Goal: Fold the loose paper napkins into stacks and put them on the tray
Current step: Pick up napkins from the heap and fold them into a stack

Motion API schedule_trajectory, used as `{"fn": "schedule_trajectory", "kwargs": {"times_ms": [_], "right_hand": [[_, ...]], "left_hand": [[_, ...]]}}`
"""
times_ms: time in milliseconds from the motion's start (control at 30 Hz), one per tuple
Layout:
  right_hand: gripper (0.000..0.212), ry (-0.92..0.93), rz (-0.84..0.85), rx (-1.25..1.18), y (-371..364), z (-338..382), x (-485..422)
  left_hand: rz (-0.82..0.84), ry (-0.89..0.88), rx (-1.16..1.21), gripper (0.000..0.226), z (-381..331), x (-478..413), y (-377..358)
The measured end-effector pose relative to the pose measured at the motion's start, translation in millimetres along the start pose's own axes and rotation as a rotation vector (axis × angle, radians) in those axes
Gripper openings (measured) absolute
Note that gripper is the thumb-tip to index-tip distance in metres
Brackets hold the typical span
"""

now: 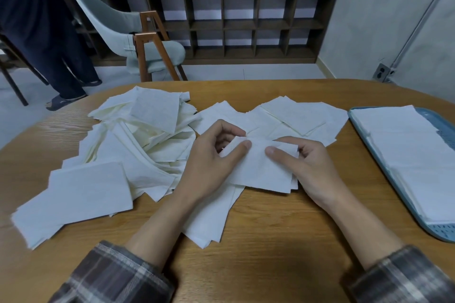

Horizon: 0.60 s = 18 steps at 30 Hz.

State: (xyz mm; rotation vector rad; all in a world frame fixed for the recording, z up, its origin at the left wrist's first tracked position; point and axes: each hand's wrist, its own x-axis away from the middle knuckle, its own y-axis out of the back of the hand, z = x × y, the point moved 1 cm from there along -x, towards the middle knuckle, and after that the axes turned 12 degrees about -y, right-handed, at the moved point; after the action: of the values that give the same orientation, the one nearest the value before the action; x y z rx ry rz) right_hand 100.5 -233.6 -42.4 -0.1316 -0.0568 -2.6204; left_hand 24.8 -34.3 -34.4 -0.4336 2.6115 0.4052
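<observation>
from my seat at the remote end i see both hands working one piece: the left hand [211, 155] pinches the far left edge of the napkin [258, 167] between thumb and curled fingers, and the right hand [302, 165] grips its far right edge, thumb laid on top. the hands are close together, only a short span of paper between the thumbs. the napkin sits at the centre of the tabletop [270, 241], its near part lying on other sheets beneath it. the loose pile [147, 135] spreads out at ten o'clock, a flatter bundle [81, 192] lies at eight o'clock, and a fan of squared sheets [302, 115] lies at one o'clock, just beyond the fingers. the tray [440, 231] is at three o'clock, with white stacks [406, 145] laid on it. i judge this paper to be very light, soft and limp: it will sag if lifted by one corner, cling to its neighbours, and tear or crumple under a hard pull. so i would take it at two opposite edges or corners with light fingertip pinches, keep it flat against the tabletop while creasing, and press the fold with a flat finger. for carrying a finished stack to the tray, i would hold it from both sides, thumbs on top, so the layers do not slide apart.
</observation>
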Motion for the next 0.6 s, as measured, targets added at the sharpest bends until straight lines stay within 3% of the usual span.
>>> {"fn": "schedule_trajectory", "kwargs": {"times_ms": [133, 333, 600], "right_hand": [[0.025, -0.015, -0.015, 0.001, 1.3, 0.1, -1.7], [0.028, -0.024, -0.017, -0.041, -1.8, 2.5, 0.0], [0.022, -0.047, -0.052, -0.04, -3.3, 3.6, -0.4]], "left_hand": [[0.073, 0.054, 0.003, 0.006, 0.0, -1.9, 3.3], [-0.029, 0.124, 0.033, 0.006, -0.5, -0.4, 1.3], [-0.018, 0.177, 0.091, 0.012, 0.7, 0.8, -2.3]]}}
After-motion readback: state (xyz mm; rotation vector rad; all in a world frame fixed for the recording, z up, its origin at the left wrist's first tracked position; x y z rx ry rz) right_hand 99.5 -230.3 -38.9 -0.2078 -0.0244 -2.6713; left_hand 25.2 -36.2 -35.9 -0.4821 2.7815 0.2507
